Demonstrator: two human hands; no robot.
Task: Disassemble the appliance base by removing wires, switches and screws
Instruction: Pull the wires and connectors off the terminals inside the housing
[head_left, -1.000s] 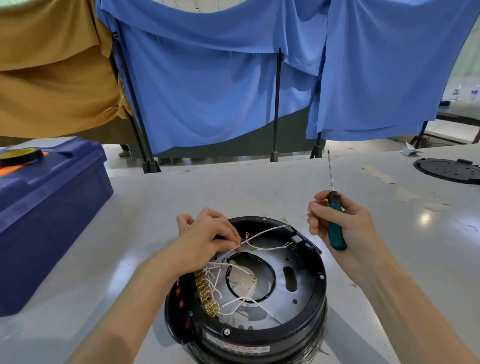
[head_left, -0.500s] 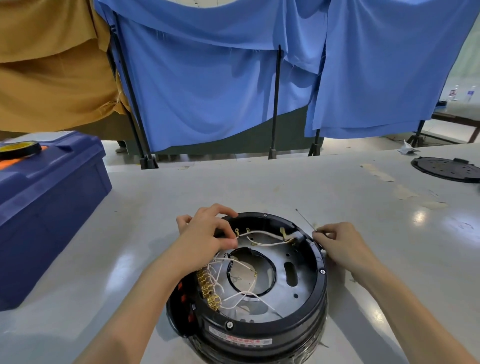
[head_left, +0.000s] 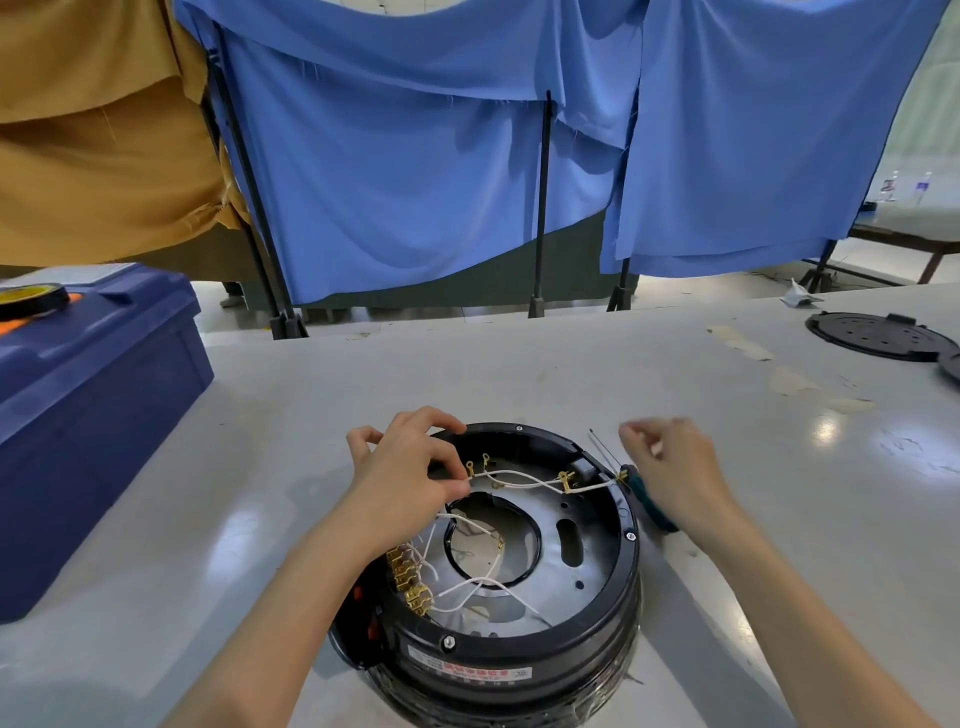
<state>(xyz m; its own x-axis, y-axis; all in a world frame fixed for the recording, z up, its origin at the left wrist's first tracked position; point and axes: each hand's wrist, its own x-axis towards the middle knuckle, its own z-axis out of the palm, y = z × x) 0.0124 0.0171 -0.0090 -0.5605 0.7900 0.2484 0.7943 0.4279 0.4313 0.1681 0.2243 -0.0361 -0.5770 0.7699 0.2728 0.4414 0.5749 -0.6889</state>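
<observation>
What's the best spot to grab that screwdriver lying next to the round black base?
Grip the screwdriver by its thick teal handle, coming from above and from the right. It lies flat on the table, the black base is close on its left, and its thin shaft points away from the person.

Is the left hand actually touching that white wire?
Touching. The head view shows the left hand pinching the white wire between thumb and fingertip.

Left hand (head_left: 410, 478) pinching wires (head_left: 524, 475) in appliance base (head_left: 519, 654), screwdriver (head_left: 649, 501) beside right hand (head_left: 675, 473)
</observation>
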